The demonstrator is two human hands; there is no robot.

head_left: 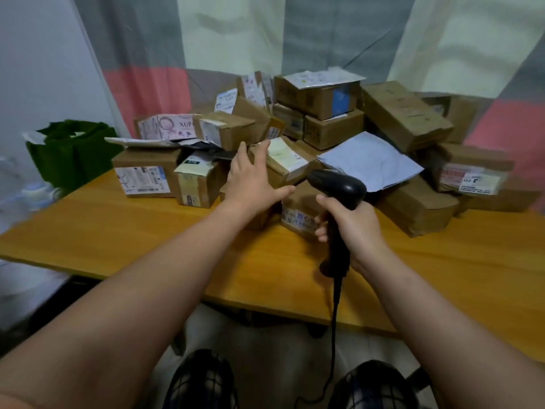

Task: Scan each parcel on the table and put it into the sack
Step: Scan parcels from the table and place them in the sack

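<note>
Legibly, pink box [174,126] reads "XUP", label [193,162] "070"; right hand [352,228] grips scanner [339,184].

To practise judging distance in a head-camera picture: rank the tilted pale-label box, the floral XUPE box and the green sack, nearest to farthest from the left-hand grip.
1. Tilted pale-label box: centre, right beside the left-hand grip.
2. Floral XUPE box: behind and to the left.
3. Green sack: far left, well apart from the boxes.

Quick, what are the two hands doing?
Left hand: open, fingers spread, reaching toward the parcels.
Right hand: holding the black scanner.
</note>
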